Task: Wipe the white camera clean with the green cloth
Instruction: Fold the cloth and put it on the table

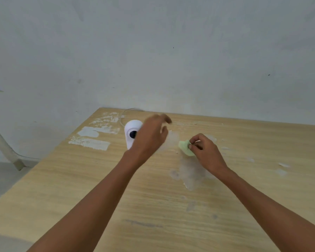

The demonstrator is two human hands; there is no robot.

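Note:
A small white camera (131,132) with a dark round lens stands upright near the far left edge of the wooden table (102,188). My left hand (150,136) hovers just right of and in front of it, fingers spread and blurred, covering its right side and holding nothing. Whether it touches the camera I cannot tell. A crumpled light green cloth (185,148) lies on the table to the right. My right hand (205,151) pinches the cloth's right edge between thumb and fingers.
A thin white cable (125,113) loops from behind the camera to the table's back edge. White scraped patches (91,140) mark the tabletop left of the camera, a pale smear (189,174) in the middle. A grey wall rises behind; a slanted pole (4,146) stands at left.

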